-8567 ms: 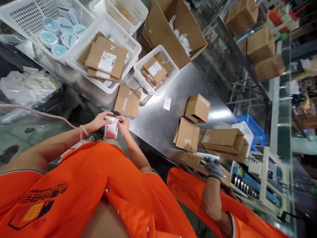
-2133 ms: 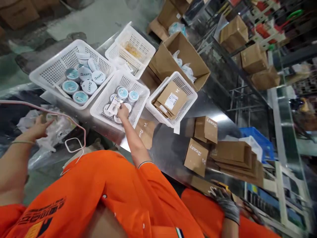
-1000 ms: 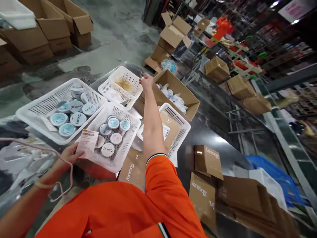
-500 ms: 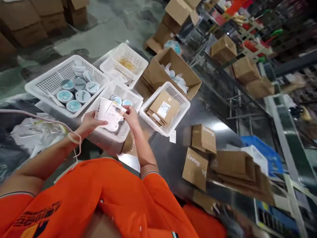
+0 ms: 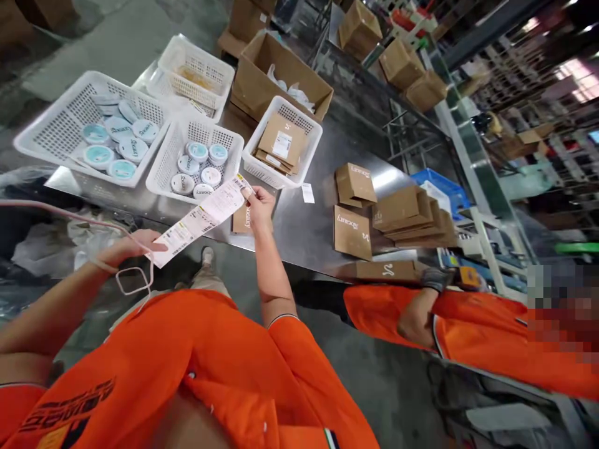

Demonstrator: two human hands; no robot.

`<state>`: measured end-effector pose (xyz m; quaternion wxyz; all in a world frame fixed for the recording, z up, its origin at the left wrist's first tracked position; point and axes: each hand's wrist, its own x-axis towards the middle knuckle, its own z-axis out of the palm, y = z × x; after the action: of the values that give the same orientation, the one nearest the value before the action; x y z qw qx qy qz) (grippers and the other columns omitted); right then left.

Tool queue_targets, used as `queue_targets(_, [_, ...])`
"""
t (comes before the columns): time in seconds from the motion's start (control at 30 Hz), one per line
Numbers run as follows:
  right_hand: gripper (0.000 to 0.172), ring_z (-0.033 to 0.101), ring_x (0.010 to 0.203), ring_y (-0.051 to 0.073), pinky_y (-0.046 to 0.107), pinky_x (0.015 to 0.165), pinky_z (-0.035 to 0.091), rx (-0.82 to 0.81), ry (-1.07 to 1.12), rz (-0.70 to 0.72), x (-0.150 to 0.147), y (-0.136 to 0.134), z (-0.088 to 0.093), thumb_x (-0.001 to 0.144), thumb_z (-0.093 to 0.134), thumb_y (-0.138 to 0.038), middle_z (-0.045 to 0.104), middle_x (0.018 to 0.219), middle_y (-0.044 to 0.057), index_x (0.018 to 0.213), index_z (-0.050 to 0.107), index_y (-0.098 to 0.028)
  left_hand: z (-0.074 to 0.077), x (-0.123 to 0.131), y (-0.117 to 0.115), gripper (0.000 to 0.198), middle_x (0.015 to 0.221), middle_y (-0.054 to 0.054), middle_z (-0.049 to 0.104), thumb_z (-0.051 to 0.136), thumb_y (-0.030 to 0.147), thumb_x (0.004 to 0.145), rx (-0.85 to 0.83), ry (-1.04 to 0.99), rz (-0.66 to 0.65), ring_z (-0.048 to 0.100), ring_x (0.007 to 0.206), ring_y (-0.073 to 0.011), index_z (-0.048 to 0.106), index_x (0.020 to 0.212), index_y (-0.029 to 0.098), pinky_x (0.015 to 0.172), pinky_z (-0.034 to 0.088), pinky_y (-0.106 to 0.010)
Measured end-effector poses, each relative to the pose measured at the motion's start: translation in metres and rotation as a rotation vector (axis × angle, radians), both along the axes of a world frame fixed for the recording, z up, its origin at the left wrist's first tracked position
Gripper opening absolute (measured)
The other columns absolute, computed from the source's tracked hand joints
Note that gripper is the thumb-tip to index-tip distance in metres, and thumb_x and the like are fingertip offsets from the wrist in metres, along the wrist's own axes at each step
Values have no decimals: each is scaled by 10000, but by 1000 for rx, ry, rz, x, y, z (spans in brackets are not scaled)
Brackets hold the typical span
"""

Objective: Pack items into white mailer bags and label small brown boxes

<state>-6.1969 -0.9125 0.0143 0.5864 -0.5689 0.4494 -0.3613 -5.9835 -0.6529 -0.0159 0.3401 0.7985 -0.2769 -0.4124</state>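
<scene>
A long strip of printed labels (image 5: 201,218) is stretched out slantwise between my hands. My left hand (image 5: 135,243) pinches its lower left end, and my right hand (image 5: 259,202) grips the upper right end. Just beyond the strip stands a white basket (image 5: 156,178) with several round blue-and-white tins (image 5: 197,151). A larger white basket (image 5: 51,153) to its left holds more such tins. Beneath my right hand lies a brown printed carton (image 5: 241,221) at the table edge. The white basket (image 5: 312,146) on the right contains flat brown packets (image 5: 283,134), one bearing a white label.
Behind are a basket with yellowish bits (image 5: 218,93) and an open cardboard box (image 5: 257,78). Brown cartons (image 5: 353,231) stand to the right on the metal table (image 5: 299,218). A co-worker in orange (image 5: 486,324) is at the right, a gloved hand near a carton. A pinkish cord (image 5: 70,212) crosses the left.
The folded labels have been drawn out into one long strip, with my left hand lower and farther left. The view has shifted, bringing the co-worker at the right more fully into sight.
</scene>
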Motion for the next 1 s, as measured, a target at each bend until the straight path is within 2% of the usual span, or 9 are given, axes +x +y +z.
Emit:
queue_targets(0.07, [336,500,653,127,251,595,437,-10,-5,47,-2,11,4,793,907,-488,586,649,-50,754,707,-220,9,-4,2,555,869,-98,829,1055,239,411,21,-73,-64,780,1187,-467,749,869,171,928,633,-397])
queue_targets(0.13, [342,516,656,128,248,593,447,-17,-21,100,-1,21,7,786,926,-495,606,657,-45,760,720,-223,20,-14,-6,670,1180,-141,873,1057,270,475,-139,-29,-69,726,1368,-417,787,1077,154,1132,590,-401])
queue_targets(0.2, [312,535,662,128,246,599,459,-22,-39,136,3,28,12,795,924,-473,630,677,-41,780,740,-222,30,-27,-16,685,1294,-136,865,1032,364,596,-327,142,-99,741,1351,-346,801,1204,149,1203,559,-392])
queue_targets(0.3, [241,535,662,120,244,612,461,-34,-42,151,7,34,18,828,895,-407,631,695,-45,799,755,-213,38,-45,-26,572,1109,-134,890,1007,520,644,-427,354,-130,805,1112,-324,859,1055,151,1113,621,-429])
queue_targets(0.47, [163,552,692,127,244,628,471,-35,-50,148,13,35,25,861,864,-317,637,706,-42,803,770,-197,45,-52,-18,454,885,-102,859,961,565,656,-467,341,-67,774,885,-292,873,855,167,904,660,-416])
queue_targets(0.63, [236,541,659,122,246,610,472,-63,-90,180,22,42,31,865,880,-364,613,672,-43,762,738,-207,46,-42,-4,390,828,-30,814,898,531,741,-505,264,-8,668,815,-210,867,864,161,797,572,-328])
queue_targets(0.8, [331,530,624,104,227,589,457,-74,-81,203,37,51,34,851,889,-437,566,629,-60,718,683,-214,30,-34,3,434,765,-27,734,915,584,744,-572,226,113,587,762,-183,797,791,169,749,488,-312])
queue_targets(0.9, [317,510,619,98,226,593,448,-72,-84,110,47,49,36,874,853,-357,543,632,-65,691,638,-215,24,-25,7,486,706,-21,656,917,630,728,-577,183,179,532,710,-164,746,751,176,688,434,-298])
queue_targets(1.0, [292,475,620,91,223,606,443,-83,-98,2,56,37,39,921,795,-285,512,639,-74,705,609,-219,29,-11,13,457,674,-18,636,921,597,728,-547,140,214,506,668,-154,748,744,175,638,401,-283])
